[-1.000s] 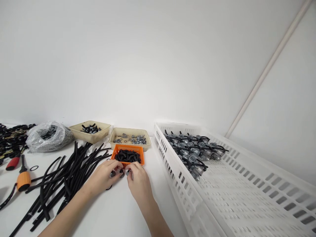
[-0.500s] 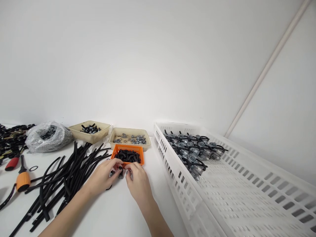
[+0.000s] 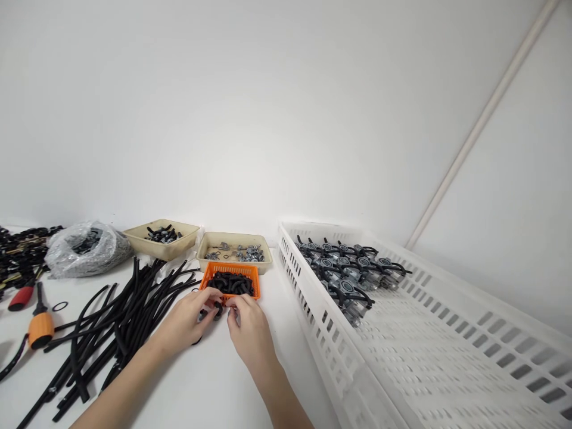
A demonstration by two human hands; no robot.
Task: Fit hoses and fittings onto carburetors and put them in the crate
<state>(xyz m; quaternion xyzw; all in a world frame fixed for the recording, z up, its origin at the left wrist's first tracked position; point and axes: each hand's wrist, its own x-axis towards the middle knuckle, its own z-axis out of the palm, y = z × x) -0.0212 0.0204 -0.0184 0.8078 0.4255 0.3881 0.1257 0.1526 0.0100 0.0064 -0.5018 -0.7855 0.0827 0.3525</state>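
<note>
Just in front of an orange basket [image 3: 255,275] full of short black rubber pieces [image 3: 230,282], both my hands work close together. My left hand [image 3: 186,317] is closed, thumb and fingers pinching a small black-and-grey part [image 3: 217,311]. On the other side of that part, my right hand [image 3: 252,326] is closed too, its fingertips bent together. Whatever is between the right fingertips is too small and hidden to name. Part of a black ring shows on the table below the left hand.
Left lie black rubber tubes [image 3: 127,325], an orange-handled screwdriver [image 3: 41,329] and a plastic bag of parts [image 3: 87,249]. Behind stand two beige trays, one holding small metal pieces [image 3: 251,253]. A white crate [image 3: 308,310] with rows of clear-and-black assemblies [image 3: 346,287] fills the right.
The small part between my hands has turned slightly, its black piece now lying lower. Both hands stay almost where they were.
</note>
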